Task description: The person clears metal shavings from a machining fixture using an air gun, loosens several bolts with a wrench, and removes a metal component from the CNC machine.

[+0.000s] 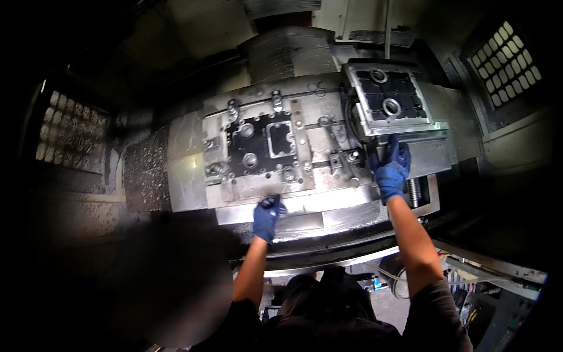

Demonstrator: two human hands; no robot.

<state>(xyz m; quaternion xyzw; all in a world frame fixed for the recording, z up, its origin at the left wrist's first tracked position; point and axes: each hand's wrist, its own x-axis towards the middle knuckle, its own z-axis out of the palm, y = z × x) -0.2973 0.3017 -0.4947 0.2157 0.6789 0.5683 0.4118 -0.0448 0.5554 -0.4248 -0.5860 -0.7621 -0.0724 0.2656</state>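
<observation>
My left hand (pixel 267 219), in a blue work glove, is at the front edge of the metal machine table (pixel 346 196). Its fingers are curled in; anything they hold is too small to make out. Just beyond it lies a flat fixture plate (pixel 243 189), where a black rectangular part (pixel 246 144) with round bosses sits among clamps. On the right, my right hand (pixel 392 173), gloved the same way, reaches up with fingers stretched out and somewhat apart. Its fingertips are at the lower edge of a raised square fixture block (pixel 375 128), which carries a black part (pixel 407 91) with two metal rings.
Strap clamps (pixel 277 101) and bolts (pixel 353 155) stick up from the table. A coiled metal spring or screw (pixel 414 192) shows below the block. Slotted window panels (pixel 507 64) flank the enclosure. A hose (pixel 469 280) runs by the lower right, outside the machine's front rail (pixel 334 261).
</observation>
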